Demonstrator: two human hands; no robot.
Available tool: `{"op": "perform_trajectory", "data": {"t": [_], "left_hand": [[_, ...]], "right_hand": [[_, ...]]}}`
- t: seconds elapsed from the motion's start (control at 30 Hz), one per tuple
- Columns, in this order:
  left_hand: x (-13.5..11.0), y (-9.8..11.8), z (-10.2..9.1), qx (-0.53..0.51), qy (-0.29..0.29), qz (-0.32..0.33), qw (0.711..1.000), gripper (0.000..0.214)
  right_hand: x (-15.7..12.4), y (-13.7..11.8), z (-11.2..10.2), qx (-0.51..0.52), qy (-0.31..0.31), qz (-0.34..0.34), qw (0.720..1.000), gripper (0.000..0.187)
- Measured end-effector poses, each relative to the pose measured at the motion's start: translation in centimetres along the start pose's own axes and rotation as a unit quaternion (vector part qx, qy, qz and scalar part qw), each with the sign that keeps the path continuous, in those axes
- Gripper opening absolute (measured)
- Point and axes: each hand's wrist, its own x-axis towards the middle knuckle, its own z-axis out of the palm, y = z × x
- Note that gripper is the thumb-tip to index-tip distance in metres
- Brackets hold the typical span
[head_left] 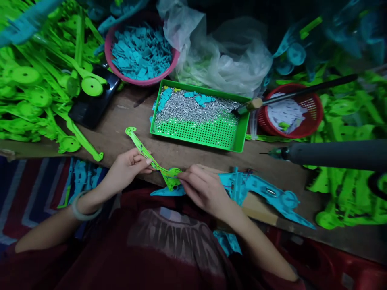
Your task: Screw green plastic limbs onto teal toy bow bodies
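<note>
I hold a long green plastic part [145,152] with a round end over the near edge of the wooden bench [127,117]. My left hand [127,169] is closed on the part's thin shaft at its middle. My right hand [202,187] pinches the round end, fingers pressed together on it. Under my right hand lie blue plastic parts [266,195]. A green perforated tray [211,135] with several small metal screws and a few blue pieces stands just beyond.
A pink bowl [110,44] of blue pieces sits at the back, a clear plastic bag [229,56] beside it. A red basket [311,121] stands on the right. A grey power screwdriver [332,154] hangs at right. Green parts [36,80] are heaped left and right; a black phone [90,108] lies left.
</note>
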Motion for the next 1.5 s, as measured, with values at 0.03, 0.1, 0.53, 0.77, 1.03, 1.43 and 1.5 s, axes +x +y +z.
{"op": "perform_trajectory", "data": {"t": [0.03,0.1,0.53,0.77,1.03,1.43,1.5], "left_hand": [[-0.2,-0.2,-0.2,0.034,0.003,0.008,0.999,0.027],[-0.7,-0.8,-0.6,0.118,0.028,0.045,0.992,0.026],[0.2,-3.8,-0.7,0.475,0.025,0.572,0.668,0.028],[1.5,-2.0,-2.3,0.478,0.04,0.548,0.685,0.019],[2.8,-0.2,-3.7,0.514,-0.057,0.551,0.655,0.016],[2.5,-0.8,-2.1,0.485,-0.102,0.622,0.606,0.024],[2.4,-1.0,-1.7,0.464,-0.1,0.613,0.631,0.022]], "right_hand": [[-0.1,-0.1,0.2,-0.027,-0.007,-0.016,0.999,0.018],[-0.3,-0.1,0.7,-0.058,-0.005,-0.037,0.998,0.019],[-1.0,0.9,1.9,-0.11,0.024,-0.086,0.99,0.021],[-0.9,1.0,2.0,-0.101,0.03,-0.086,0.991,0.017],[-0.7,0.9,2.0,-0.084,0.033,-0.074,0.993,0.015],[-1.0,1.4,2.1,-0.113,0.026,-0.084,0.99,0.02],[-1.1,1.4,2.1,-0.104,0.029,-0.081,0.991,0.02]]}}
